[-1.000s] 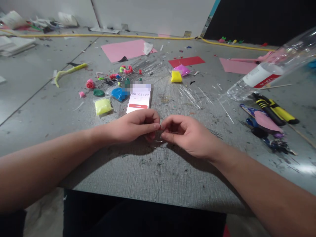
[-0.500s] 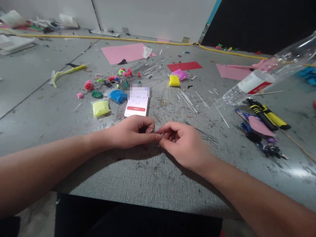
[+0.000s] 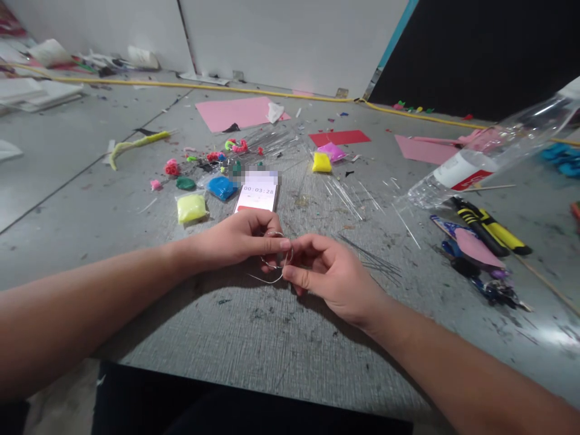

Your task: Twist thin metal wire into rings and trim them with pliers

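Note:
Between my hands is a thin silvery wire (image 3: 270,266) bent into a loop, with a loose end curving out toward the lower left. My left hand (image 3: 247,238) pinches the loop at its upper side, thumb stretched along it. The fingertips of my right hand (image 3: 324,266) are closed on the wire just right of and below the left thumb. Just beyond my left hand lies a phone (image 3: 257,196) showing a running timer, its lower part covered by the hand. Several straight dark wires (image 3: 374,260) rest on the table right of my right hand.
Clay packets in yellow (image 3: 191,208), blue (image 3: 222,188) and purple (image 3: 333,151) lie beyond my hands. To the right are a clear plastic bottle (image 3: 471,169) and yellow-black pliers (image 3: 492,226). Pink paper (image 3: 235,113) and a yellow cord (image 3: 217,89) are farther back.
My right hand has moved slightly down, and the wire loop with its loose end now shows below my fingers. The view has tilted up a little.

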Tool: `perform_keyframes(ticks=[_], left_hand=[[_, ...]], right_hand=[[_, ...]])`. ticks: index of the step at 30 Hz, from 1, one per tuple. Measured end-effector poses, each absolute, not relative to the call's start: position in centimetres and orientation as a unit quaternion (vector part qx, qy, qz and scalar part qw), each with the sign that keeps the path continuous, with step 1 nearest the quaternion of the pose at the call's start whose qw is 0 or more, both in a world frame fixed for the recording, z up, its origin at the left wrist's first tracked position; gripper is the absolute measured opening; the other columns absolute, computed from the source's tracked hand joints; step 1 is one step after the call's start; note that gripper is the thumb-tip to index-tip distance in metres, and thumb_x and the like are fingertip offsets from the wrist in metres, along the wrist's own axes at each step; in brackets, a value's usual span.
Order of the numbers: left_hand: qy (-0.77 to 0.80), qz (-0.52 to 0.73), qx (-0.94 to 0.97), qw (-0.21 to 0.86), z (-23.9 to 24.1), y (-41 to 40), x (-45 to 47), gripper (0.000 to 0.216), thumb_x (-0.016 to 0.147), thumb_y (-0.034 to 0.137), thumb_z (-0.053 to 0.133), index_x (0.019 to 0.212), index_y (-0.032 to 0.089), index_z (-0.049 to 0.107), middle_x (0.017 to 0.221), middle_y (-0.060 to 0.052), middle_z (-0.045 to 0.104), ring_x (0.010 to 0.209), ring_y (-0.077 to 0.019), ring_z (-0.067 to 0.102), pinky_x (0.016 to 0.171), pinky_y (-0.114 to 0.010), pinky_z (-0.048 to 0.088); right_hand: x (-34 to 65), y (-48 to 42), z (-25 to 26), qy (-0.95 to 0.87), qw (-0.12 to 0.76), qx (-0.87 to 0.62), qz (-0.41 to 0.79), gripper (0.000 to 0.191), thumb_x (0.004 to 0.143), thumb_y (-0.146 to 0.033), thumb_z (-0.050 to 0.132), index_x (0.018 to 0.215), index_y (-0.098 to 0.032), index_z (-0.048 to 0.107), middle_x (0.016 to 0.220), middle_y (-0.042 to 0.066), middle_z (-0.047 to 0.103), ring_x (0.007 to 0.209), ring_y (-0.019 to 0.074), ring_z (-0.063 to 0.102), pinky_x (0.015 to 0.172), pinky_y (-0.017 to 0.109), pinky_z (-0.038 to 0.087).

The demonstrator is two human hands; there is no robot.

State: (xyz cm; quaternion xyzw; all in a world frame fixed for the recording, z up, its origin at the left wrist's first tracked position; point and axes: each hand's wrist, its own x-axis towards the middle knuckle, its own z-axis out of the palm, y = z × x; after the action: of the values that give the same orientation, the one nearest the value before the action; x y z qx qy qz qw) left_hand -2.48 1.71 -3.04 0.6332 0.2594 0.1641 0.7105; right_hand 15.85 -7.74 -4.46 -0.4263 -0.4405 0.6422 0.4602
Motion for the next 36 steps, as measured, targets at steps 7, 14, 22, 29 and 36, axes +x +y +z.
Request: perform_keyframes(ticks=[7, 14, 22, 29, 36], left_hand=[[0.265, 0.153, 0.613, 0.728, -3.0, 1.6, -2.4, 0.032, 0.086, 0.024, 0.075, 0.074, 0.018, 0.046, 0.06, 0.003, 0.063, 0.052, -0.0086, 0.061, 0.05, -0.019, 0.049], [0.249, 0.108, 0.665, 0.696, -2.8, 1.2, -2.5, 0.019, 0.091, 0.025, 0.07, 0.089, 0.018, 0.053, 0.065, 0.008, 0.053, 0.055, -0.0075, 0.06, 0.051, -0.019, 0.052], [0.266, 0.101, 0.702, 0.653, -2.4, 0.9, -2.3, 0.036, 0.088, 0.023, 0.071, 0.072, 0.021, 0.038, 0.061, 0.008, 0.048, 0.051, -0.0067, 0.057, 0.045, -0.017, 0.043], [0.25, 0.117, 0.701, 0.658, -3.0, 1.3, -2.4, 0.038, 0.09, 0.028, 0.07, 0.07, 0.021, 0.039, 0.062, 0.004, 0.057, 0.054, -0.0083, 0.058, 0.047, -0.019, 0.044], [0.243, 0.162, 0.644, 0.708, -3.0, 1.9, -2.3, 0.017, 0.088, 0.02, 0.073, 0.083, 0.016, 0.057, 0.07, 0.0, 0.069, 0.061, -0.0096, 0.063, 0.056, -0.022, 0.046]], right_hand=[[15.9, -7.7, -5.1, -0.395, 0.472, -0.411, 0.673, 0.033, 0.067, -0.035, 0.093, 0.078, -0.019, 0.067, 0.071, 0.0, 0.072, 0.056, 0.0084, 0.059, 0.052, 0.022, 0.047], [15.9, -8.0, -4.7, -0.427, 0.45, -0.459, 0.636, 0.031, 0.064, -0.027, 0.092, 0.073, -0.018, 0.064, 0.061, -0.005, 0.063, 0.055, 0.0081, 0.054, 0.053, 0.022, 0.043], [15.9, -8.1, -4.7, -0.453, 0.451, -0.46, 0.616, 0.024, 0.065, -0.027, 0.09, 0.072, -0.018, 0.068, 0.063, -0.003, 0.064, 0.052, 0.0079, 0.051, 0.048, 0.023, 0.04], [17.0, -7.5, -4.4, -0.371, 0.437, -0.38, 0.726, 0.006, 0.072, -0.027, 0.081, 0.075, -0.021, 0.082, 0.083, 0.005, 0.076, 0.055, 0.0085, 0.054, 0.045, 0.021, 0.041], [17.1, -7.6, -3.9, -0.385, 0.448, -0.325, 0.738, 0.002, 0.073, -0.025, 0.081, 0.074, -0.025, 0.083, 0.092, 0.005, 0.076, 0.069, 0.0123, 0.061, 0.045, 0.019, 0.045]])
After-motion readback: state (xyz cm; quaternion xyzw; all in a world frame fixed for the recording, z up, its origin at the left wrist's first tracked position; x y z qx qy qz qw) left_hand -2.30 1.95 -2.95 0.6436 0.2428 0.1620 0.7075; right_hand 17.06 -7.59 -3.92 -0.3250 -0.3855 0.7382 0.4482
